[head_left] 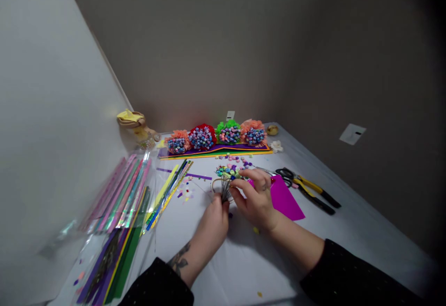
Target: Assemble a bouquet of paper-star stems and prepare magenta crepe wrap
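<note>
My left hand (pixel 212 222) grips the lower end of a bundle of thin dark wire stems (pixel 226 190) from below. My right hand (pixel 253 199) closes on the bundle from the right, with its fingers near a cluster of small paper stars in green, blue and pink (pixel 228 172). A tan loop of cord or wire (pixel 216 186) curves out on the left side of the bundle. A magenta paper sheet (pixel 284 199) lies just beyond my right hand, partly hidden by it.
Several tissue-paper flowers topped with paper stars (pixel 216 135) stand on stacked coloured card (pixel 214 152) at the back. Black-handled scissors (pixel 285 175) and yellow-and-black pliers (pixel 313 194) lie at right. Shiny paper strips (pixel 118 194) and paper scraps (pixel 186 191) lie at left, against a wall.
</note>
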The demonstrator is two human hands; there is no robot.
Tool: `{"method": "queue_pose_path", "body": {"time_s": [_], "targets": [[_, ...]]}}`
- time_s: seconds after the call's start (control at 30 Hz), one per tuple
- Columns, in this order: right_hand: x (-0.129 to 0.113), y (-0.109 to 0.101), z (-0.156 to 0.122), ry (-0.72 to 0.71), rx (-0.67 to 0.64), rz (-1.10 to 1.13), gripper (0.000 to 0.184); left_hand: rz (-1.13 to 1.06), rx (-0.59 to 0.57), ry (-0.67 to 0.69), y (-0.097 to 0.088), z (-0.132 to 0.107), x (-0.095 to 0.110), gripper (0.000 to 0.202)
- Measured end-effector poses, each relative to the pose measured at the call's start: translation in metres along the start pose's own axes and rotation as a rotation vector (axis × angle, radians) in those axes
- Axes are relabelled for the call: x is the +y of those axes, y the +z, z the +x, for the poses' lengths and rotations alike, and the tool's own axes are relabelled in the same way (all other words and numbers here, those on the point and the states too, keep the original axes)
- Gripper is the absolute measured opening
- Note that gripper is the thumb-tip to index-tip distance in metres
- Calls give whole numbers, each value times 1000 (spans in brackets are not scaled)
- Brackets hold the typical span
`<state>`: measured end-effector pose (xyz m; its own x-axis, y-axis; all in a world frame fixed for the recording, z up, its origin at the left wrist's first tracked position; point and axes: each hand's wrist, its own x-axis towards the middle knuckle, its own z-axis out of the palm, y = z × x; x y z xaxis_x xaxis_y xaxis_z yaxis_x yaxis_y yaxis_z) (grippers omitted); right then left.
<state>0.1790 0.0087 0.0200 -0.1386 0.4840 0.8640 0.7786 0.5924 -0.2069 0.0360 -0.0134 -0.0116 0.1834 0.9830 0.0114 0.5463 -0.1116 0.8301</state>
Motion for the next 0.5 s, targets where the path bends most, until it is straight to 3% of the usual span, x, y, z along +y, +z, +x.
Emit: {"method": "queue_pose_path", "body": {"time_s": [0.23,0.5], "targets": [[0,1,-2,21,26,13,17,15,-5,-22,0,-1,3,23],[2,2,0,23,54,7,29,4,-41,-8,-1,-1,7,23]]}}
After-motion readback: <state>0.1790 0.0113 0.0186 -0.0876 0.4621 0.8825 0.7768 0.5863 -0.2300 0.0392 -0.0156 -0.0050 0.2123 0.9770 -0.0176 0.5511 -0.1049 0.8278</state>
